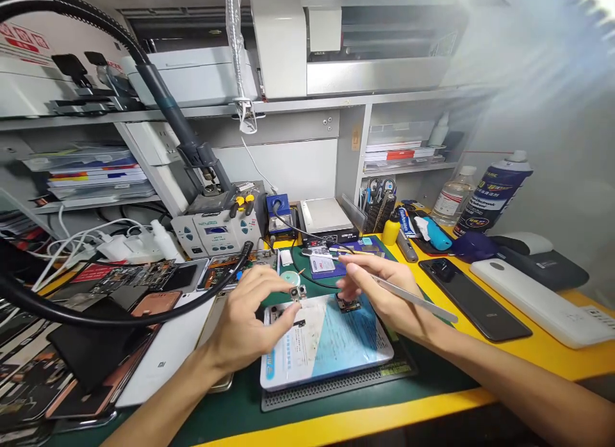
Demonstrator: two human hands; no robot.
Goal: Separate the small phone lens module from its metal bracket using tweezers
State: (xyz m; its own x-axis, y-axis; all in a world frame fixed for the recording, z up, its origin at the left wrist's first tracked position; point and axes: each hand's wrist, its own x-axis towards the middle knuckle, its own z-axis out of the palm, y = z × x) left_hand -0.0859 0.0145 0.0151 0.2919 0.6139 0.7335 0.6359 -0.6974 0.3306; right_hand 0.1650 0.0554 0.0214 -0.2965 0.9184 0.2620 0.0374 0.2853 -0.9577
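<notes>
My left hand (257, 312) pinches a small camera module (298, 292) between thumb and fingertips, above the left part of a blue and white box (331, 344). My right hand (384, 290) is closed around a long metal tool (418, 298), whose back end sticks out to the right over the wrist. Below the right fingers a small dark component (348, 303) lies on the box. A tiny black part (298, 323) rests on the box beneath my left fingertips.
Phones and boards (158, 364) crowd the left. A thick black hose (144, 319) curves across them. A soldering station (216, 229) stands behind. At the right lie a black phone (475, 300) and a white device (542, 300), with a spray can (494, 194) and a bottle (453, 196) beyond.
</notes>
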